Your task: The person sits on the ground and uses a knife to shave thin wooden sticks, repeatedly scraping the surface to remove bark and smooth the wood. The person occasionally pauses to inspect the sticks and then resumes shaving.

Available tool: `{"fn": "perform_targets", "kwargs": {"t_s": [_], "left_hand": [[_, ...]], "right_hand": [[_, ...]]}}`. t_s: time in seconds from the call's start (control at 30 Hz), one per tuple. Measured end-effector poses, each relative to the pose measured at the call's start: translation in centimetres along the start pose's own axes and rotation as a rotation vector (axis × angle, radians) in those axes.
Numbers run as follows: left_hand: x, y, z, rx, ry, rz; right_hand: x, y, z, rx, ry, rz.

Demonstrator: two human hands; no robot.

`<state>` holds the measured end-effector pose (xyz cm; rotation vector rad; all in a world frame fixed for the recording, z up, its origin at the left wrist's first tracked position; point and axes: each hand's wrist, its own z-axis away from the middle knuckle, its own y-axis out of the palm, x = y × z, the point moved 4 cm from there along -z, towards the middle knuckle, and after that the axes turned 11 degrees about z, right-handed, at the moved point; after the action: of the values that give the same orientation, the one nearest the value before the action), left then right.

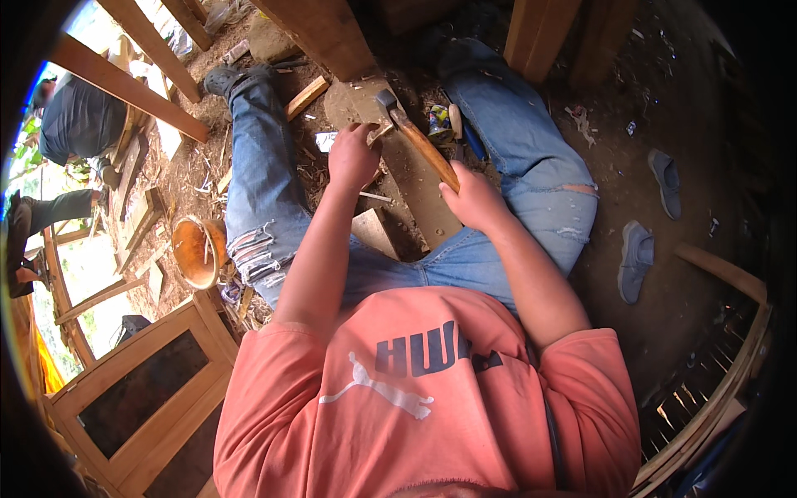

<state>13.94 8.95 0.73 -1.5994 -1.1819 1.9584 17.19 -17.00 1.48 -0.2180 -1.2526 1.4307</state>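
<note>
My right hand (475,197) grips the wooden handle of a hammer (425,149). The hammer slants up and left, its dark metal head close to my left hand (354,156). Those left fingers are closed around a small pale piece of wood (381,133), of which only the end shows. Below both hands, between my outstretched legs, lies a long wooden plank (419,187). I cannot tell whether the hammer head touches the small piece.
A tin can (439,122) and a blue-handled tool (474,141) lie by my right leg. Left are a bucket (197,252), a framed wooden panel (137,394) and scattered timber. Grey shoes (636,261) rest at right. Upright posts (320,37) stand ahead; another person (79,120) bends at far left.
</note>
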Motion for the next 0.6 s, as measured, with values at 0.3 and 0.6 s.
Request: {"fn": "perform_targets", "kwargs": {"t_s": [0.3, 0.6], "left_hand": [[0.7, 3.1, -1.9, 0.016, 0.000, -0.060], [1.2, 3.3, -2.4, 0.038, 0.039, -0.118]], "right_hand": [[0.8, -1.0, 0.6, -0.022, -0.003, -0.004], [1.0, -1.2, 0.7, -0.016, -0.034, -0.064]]}}
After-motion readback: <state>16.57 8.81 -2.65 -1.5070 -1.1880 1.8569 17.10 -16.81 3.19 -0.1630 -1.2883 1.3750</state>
